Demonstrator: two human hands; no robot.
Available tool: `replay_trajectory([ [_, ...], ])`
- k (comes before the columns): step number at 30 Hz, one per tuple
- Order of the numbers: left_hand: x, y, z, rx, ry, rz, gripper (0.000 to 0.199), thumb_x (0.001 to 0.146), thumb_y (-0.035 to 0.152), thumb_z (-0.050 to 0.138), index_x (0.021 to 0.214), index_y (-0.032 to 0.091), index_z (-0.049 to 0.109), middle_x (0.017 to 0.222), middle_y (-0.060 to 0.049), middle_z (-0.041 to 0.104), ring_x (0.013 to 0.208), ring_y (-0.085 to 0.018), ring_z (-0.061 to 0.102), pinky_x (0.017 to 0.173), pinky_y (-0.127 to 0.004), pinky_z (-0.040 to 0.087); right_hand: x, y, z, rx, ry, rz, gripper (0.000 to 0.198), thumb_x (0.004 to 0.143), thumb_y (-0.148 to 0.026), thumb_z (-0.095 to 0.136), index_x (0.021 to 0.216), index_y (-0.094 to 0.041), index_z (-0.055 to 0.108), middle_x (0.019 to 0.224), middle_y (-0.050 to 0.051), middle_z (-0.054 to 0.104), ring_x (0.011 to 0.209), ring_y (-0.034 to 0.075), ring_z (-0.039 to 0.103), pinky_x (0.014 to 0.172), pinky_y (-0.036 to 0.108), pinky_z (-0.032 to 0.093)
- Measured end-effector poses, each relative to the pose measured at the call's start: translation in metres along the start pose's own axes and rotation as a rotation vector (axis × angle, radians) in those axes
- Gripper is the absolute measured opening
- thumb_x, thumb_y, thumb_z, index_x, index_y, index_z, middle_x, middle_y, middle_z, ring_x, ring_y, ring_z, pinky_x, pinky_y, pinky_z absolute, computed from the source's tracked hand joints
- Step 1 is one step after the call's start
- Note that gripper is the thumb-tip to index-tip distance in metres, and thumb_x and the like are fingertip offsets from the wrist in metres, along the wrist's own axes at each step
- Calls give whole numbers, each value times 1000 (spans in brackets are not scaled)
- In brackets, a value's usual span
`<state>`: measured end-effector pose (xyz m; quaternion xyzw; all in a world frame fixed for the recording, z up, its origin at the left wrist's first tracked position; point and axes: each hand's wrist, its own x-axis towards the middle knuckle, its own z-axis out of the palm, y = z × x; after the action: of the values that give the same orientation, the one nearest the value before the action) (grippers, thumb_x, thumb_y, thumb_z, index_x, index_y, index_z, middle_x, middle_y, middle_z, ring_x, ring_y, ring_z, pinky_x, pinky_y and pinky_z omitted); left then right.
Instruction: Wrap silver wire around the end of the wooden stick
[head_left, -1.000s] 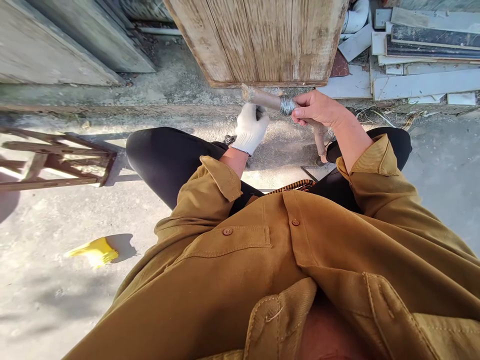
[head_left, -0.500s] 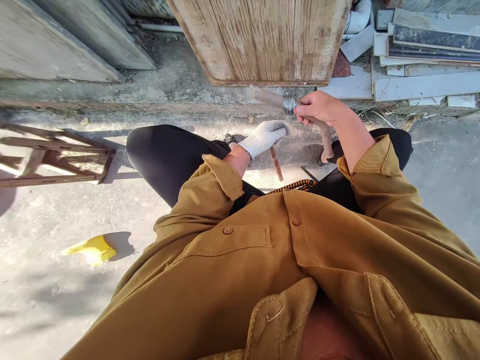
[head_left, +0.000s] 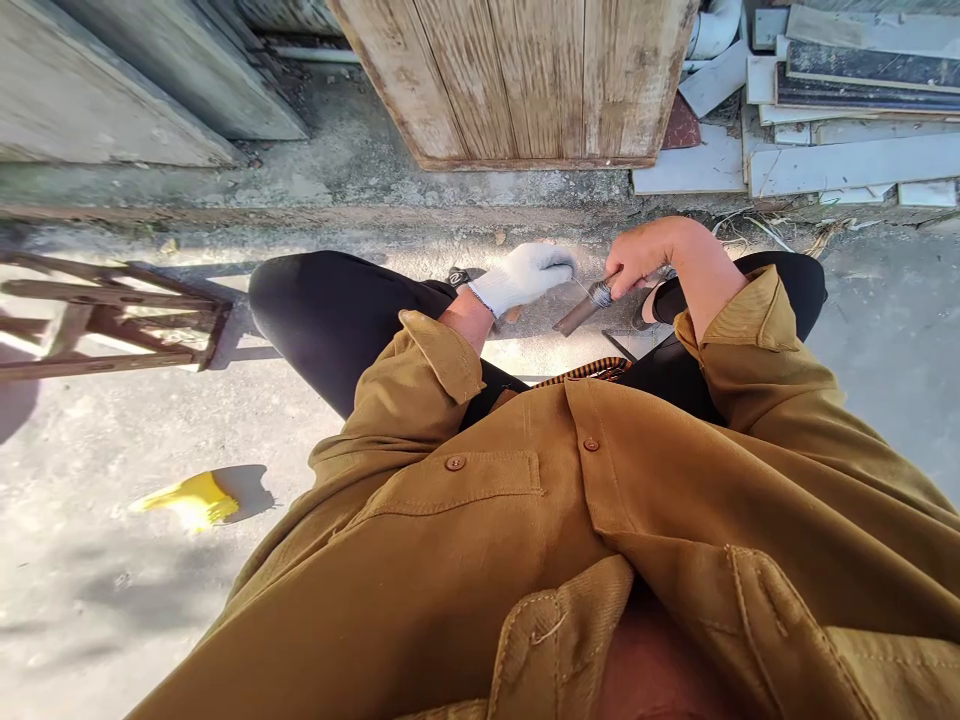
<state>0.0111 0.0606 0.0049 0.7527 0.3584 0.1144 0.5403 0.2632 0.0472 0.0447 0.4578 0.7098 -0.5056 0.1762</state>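
My right hand [head_left: 645, 252], bare, is closed around a wooden stick [head_left: 574, 316] whose blunt end points down to the left. Silvery wire [head_left: 600, 293] is wound in a tight coil on the stick, right beside the fingers. From the coil a thin strand runs left to my left hand [head_left: 529, 272], which wears a white knit glove. Its fingers are pinched on that strand. A brown bit shows just below the glove, too little of it to name. The far part of the stick is hidden behind my right hand.
A wooden slatted panel [head_left: 517, 80] stands ahead. White and dark boards [head_left: 847, 165] are stacked at the right. A wooden frame [head_left: 112, 295] lies at the left, and a yellow object [head_left: 195, 500] rests on the concrete floor. My knees are spread to both sides.
My right hand has come down and turned the stick, so its end now points toward me instead of away to the left. My left hand stays nearly in place; the red-brown rod below it is mostly out of sight.
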Motion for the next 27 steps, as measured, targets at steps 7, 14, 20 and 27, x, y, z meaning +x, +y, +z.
replay_trajectory([
  [7, 2, -8, -4, -722, 224, 33, 11, 86, 12, 73, 92, 20, 71, 75, -1, 69, 75, -18, 66, 89, -37, 56, -4, -30, -2, 556, 525, -323, 22, 102, -25, 76, 85, -16, 65, 78, 1, 67, 65, 11, 57, 65, 24, 52],
  [14, 16, -4, 15, -1059, 397, 10, 17, 107, 38, 70, 109, 21, 71, 108, -6, 76, 119, -21, 75, 105, -35, 58, 45, -42, 26, 80, 951, 24, 24, 109, -35, 63, 120, -13, 68, 109, 13, 69, 114, 35, 67, 107, 53, 55],
  [20, 22, -2, 14, -1204, 665, -121, 23, 113, 26, 51, 91, 22, 59, 96, -3, 71, 103, -13, 74, 99, -25, 57, 60, -75, 50, -92, 871, -26, 59, 106, -23, 61, 163, -11, 49, 152, 24, 57, 145, 39, 55, 127, 55, 43],
  [27, 2, 14, -11, -1031, 603, -97, 60, 108, 76, 34, 88, 25, 59, 80, -3, 64, 84, -15, 69, 89, -31, 61, 46, -43, 29, 477, 935, 67, 38, 108, -29, 64, 143, -15, 67, 143, 18, 66, 136, 29, 62, 123, 44, 46],
])
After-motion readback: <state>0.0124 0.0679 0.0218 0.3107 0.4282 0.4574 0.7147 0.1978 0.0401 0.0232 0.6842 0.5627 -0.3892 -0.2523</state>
